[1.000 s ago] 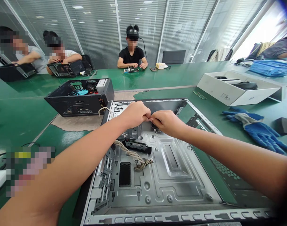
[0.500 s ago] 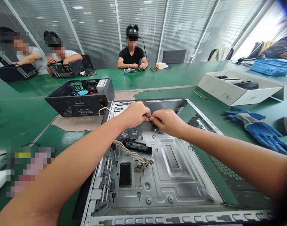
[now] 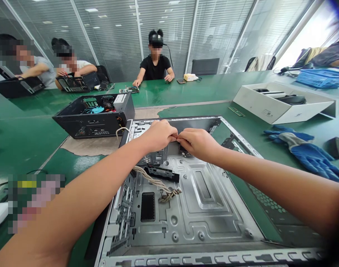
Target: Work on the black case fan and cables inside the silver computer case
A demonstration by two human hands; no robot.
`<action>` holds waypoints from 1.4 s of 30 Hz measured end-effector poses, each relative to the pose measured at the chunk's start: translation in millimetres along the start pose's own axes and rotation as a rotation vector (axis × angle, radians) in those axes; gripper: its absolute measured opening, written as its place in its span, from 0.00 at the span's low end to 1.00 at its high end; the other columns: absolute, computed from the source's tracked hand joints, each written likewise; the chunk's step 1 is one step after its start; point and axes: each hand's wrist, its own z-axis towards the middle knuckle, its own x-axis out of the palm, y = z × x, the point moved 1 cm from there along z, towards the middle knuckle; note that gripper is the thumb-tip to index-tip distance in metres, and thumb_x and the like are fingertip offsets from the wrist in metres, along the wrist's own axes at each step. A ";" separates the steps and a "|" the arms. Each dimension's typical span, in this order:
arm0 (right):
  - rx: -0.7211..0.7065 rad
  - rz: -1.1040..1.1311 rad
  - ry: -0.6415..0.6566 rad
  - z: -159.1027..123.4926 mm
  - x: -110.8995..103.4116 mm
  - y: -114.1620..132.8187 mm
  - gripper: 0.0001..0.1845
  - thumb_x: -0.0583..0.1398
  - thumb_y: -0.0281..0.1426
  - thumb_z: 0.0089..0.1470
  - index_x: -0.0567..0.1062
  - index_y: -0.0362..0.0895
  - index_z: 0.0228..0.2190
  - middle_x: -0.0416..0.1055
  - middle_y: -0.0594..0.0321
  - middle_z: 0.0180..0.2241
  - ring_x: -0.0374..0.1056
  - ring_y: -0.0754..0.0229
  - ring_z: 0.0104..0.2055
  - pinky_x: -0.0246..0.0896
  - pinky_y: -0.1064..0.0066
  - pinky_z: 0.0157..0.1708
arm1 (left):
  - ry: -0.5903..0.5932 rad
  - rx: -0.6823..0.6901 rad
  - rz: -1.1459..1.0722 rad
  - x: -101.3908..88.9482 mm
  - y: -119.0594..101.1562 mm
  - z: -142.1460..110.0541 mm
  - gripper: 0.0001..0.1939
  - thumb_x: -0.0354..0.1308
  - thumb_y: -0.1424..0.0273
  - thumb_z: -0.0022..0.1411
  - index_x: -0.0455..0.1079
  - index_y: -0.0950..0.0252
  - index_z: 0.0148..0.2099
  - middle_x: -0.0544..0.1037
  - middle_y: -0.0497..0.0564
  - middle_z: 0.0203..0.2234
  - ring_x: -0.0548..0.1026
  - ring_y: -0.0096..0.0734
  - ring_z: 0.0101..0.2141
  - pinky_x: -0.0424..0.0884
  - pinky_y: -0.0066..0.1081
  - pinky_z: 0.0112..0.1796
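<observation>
An open metal computer case (image 3: 205, 218) lies on the table in front of me, its bare inner panel facing up. Over its far part, my left hand (image 3: 161, 134) and my right hand (image 3: 197, 142) meet with fingertips pinched together. Whatever sits between the fingertips is too small or hidden to name. Below my left hand, a black slotted bracket (image 3: 162, 172) lies inside the case. A twisted beige cable bundle (image 3: 155, 181) runs from the case's left side and ends in a knot. Some dark part shows just under my right hand.
A second black computer case (image 3: 102, 124) stands beyond on the left. To the right are a white box (image 3: 269, 109), blue work gloves (image 3: 308, 152), a black block (image 3: 335, 148) and a memory stick (image 3: 236, 111). Several co-workers sit across the green table (image 3: 186, 97).
My hands stay almost in the same place, still pinched together. Across the table, the co-worker in black has slid a circuit board toward the left.
</observation>
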 end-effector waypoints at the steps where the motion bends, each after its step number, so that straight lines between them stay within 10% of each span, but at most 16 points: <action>1: 0.000 0.008 -0.002 0.5 -0.6 0.3 0.16 0.50 0.31 0.63 0.75 0.42 0.30 0.68 0.60 0.27 0.60 0.60 0.28 0.48 0.69 0.29 | 0.002 -0.004 -0.001 -1.2 -1.3 -0.3 0.11 0.52 0.72 0.66 0.77 0.62 0.41 0.80 0.52 0.36 0.71 0.43 0.45 0.61 0.40 0.45; 42: 0.107 0.097 0.005 3.7 -5.7 2.6 0.13 0.53 0.31 0.58 0.70 0.44 0.23 0.68 0.62 0.22 0.60 0.62 0.25 0.49 0.69 0.29 | -0.200 0.007 0.401 0.6 -21.6 -7.2 0.11 0.54 0.73 0.65 0.76 0.62 0.33 0.80 0.53 0.30 0.70 0.40 0.39 0.56 0.40 0.40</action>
